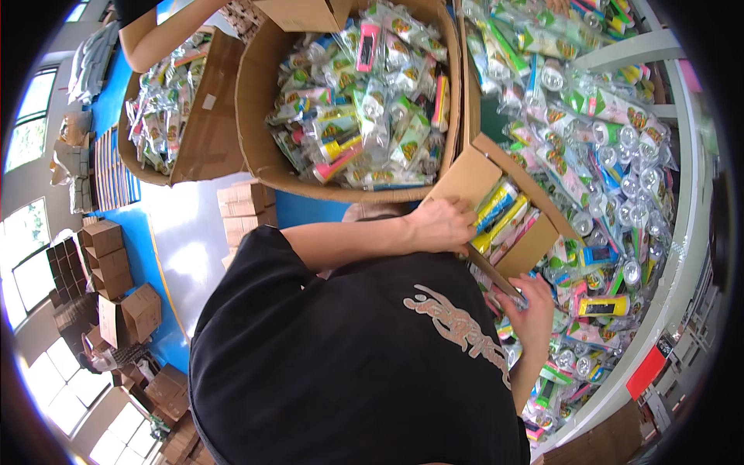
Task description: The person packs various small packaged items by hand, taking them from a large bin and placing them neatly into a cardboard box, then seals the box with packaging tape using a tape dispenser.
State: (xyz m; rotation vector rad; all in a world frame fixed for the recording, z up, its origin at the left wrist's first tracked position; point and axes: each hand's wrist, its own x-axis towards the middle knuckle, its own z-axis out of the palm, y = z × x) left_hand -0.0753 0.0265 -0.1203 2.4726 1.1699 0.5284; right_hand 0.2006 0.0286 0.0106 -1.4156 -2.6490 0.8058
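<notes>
A small open carton point(504, 167) stands tilted in front of me, with yellow, blue and pink bagged packages point(498, 208) lying inside it. My left hand point(443, 225) rests at its near left corner, fingers curled over the cardboard edge. Just outside the carton's near wall is my right hand point(533, 310). Its fingers are bent around something clear and partly bluish that I cannot make out. Beneath and around the carton spread many clear-bagged packages point(612, 194) with coloured parts and white-and-green printed cards.
A large cardboard bin point(256, 101) of similar packages stands at the far left, with another filled box point(213, 132) beyond it. A pale metal frame point(686, 178) borders the pile on the right. At upper left another person's arm point(167, 35) reaches in. Stacked cartons point(105, 256) line the left side.
</notes>
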